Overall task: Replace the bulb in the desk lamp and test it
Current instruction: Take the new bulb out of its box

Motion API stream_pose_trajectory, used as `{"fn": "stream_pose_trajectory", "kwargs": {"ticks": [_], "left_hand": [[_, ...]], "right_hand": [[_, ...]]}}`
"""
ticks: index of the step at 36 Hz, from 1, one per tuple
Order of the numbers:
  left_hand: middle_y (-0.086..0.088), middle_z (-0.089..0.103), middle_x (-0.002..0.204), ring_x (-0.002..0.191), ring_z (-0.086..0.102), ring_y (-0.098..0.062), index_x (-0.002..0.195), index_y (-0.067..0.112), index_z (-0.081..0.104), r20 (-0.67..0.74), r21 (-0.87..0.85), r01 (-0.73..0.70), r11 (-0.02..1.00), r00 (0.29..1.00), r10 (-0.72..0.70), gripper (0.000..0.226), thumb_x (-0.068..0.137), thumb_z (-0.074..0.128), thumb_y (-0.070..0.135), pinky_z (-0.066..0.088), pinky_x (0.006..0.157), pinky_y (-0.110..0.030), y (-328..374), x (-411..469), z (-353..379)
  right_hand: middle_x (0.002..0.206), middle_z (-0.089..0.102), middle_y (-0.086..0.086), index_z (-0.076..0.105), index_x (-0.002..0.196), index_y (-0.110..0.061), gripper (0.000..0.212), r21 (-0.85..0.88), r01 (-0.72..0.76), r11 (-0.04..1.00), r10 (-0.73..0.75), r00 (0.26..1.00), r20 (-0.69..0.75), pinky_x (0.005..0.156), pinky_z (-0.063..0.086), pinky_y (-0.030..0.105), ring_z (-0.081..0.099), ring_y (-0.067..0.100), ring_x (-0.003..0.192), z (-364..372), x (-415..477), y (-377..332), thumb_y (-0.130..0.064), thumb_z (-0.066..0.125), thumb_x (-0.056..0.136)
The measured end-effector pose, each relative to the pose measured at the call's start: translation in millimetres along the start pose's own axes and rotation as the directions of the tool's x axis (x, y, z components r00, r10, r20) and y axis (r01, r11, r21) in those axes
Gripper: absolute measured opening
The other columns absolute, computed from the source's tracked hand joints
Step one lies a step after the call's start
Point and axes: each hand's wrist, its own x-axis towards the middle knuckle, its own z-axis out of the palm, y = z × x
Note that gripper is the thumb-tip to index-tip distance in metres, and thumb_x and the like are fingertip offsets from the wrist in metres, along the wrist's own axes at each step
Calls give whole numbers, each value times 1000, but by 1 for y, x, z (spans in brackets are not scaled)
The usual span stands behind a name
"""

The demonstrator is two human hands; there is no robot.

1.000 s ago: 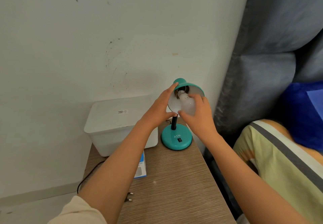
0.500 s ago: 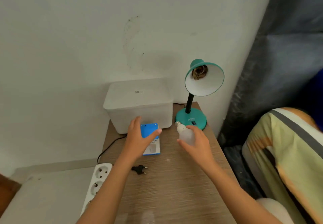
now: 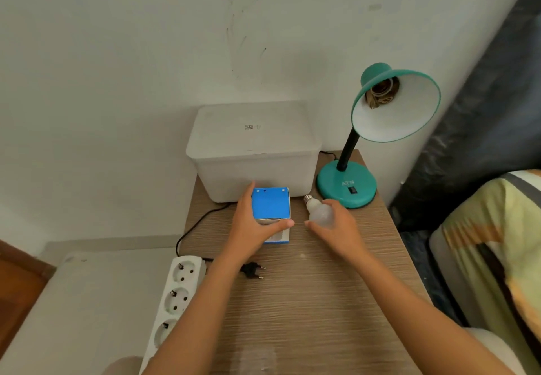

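Note:
A teal desk lamp [image 3: 347, 184] stands at the back right of the wooden table [image 3: 307, 301]. Its shade [image 3: 398, 111] tilts toward me and the socket inside holds no bulb. My right hand [image 3: 336, 228] holds a white bulb [image 3: 320, 212] low over the table, just in front of the lamp's base, screw cap pointing away. My left hand [image 3: 254, 228] grips a blue and white bulb box [image 3: 270, 207] that lies in front of a white bin. The lamp's black plug [image 3: 253, 270] lies loose on the table.
A white lidded plastic bin [image 3: 254, 146] sits against the wall behind the box. A white power strip [image 3: 175, 292] hangs at the table's left edge, above a lower white surface. A bed with a striped cover [image 3: 491, 257] lies on the right.
My right hand drew the bulb out of the lamp's socket and lowered it to the table. My left hand left the shade, dropped to the blue box and closed on it.

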Motion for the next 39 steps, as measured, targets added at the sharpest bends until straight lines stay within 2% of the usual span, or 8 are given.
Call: {"fn": "stream_pose_trajectory", "kwargs": {"ticks": [5, 10, 16, 21, 26, 29, 36, 39], "left_hand": [[16, 32, 131, 120, 32, 0, 146, 24, 21, -2, -27, -15, 1000, 1000, 15, 124, 44, 81, 60, 30, 98, -21, 4, 3, 5], [16, 31, 129, 116, 33, 2, 145, 25, 21, 4, -36, -33, 999, 999, 34, 120, 46, 82, 55, 28, 89, -9, -2, -3, 9], [8, 39, 129, 112, 44, -1, 145, 23, 22, 32, -29, -63, 998, 997, 64, 111, 56, 89, 32, 38, 81, -8, -11, -10, 10], [18, 37, 123, 106, 42, 12, 145, 28, 20, 77, -58, -47, 997, 996, 51, 110, 59, 88, 32, 37, 77, -4, -12, -10, 9], [15, 37, 126, 109, 43, 3, 146, 28, 17, 103, -72, -39, 997, 994, 47, 110, 60, 87, 32, 37, 85, -11, -15, -9, 10], [13, 38, 128, 115, 42, -2, 146, 26, 15, 111, -88, -45, 995, 992, 54, 110, 63, 86, 29, 38, 93, -21, -16, -9, 11], [11, 40, 131, 108, 44, 13, 144, 36, 7, 106, -86, -57, 995, 992, 66, 115, 62, 86, 28, 41, 80, -5, -13, -7, 9], [5, 34, 146, 127, 39, -6, 142, 47, 6, 118, -95, -61, 994, 990, 72, 114, 62, 85, 36, 43, 100, -31, -12, -11, 8]], "right_hand": [[129, 47, 8, 44, 129, -12, 67, -47, 82, 996, -86, 991, -101, 94, 32, 24, 43, 21, 119, -13, -2, -4, -36, 72, 73], [120, 55, 8, 52, 122, -8, 49, -85, 300, 950, -309, 943, -126, 94, 37, 24, 50, 18, 112, -24, -6, -30, -27, 67, 80], [112, 58, 3, 58, 113, -13, 33, -222, 579, 784, -520, 809, 273, 86, 37, 19, 53, 16, 104, -28, 1, -74, -21, 64, 81], [120, 51, 0, 53, 122, -16, 50, -319, 628, 709, -432, 746, 508, 87, 41, 24, 47, 14, 109, -33, 9, -96, -31, 69, 77], [124, 46, 1, 49, 127, -15, 58, -394, 639, 661, -361, 731, 579, 81, 35, 22, 45, 17, 111, -33, 13, -107, -30, 71, 76], [123, 50, 3, 51, 127, -13, 58, -426, 656, 624, -388, 732, 559, 83, 37, 23, 46, 18, 112, -31, 13, -108, -30, 71, 75], [107, 66, 6, 62, 113, -9, 43, -375, 751, 544, -636, 660, 399, 82, 49, 35, 56, 20, 96, -28, -1, -83, -37, 57, 80], [89, 71, 4, 68, 100, -12, 31, -199, 689, 697, -657, 725, 207, 73, 52, 34, 61, 15, 81, -28, -1, -84, -35, 53, 85]]}}
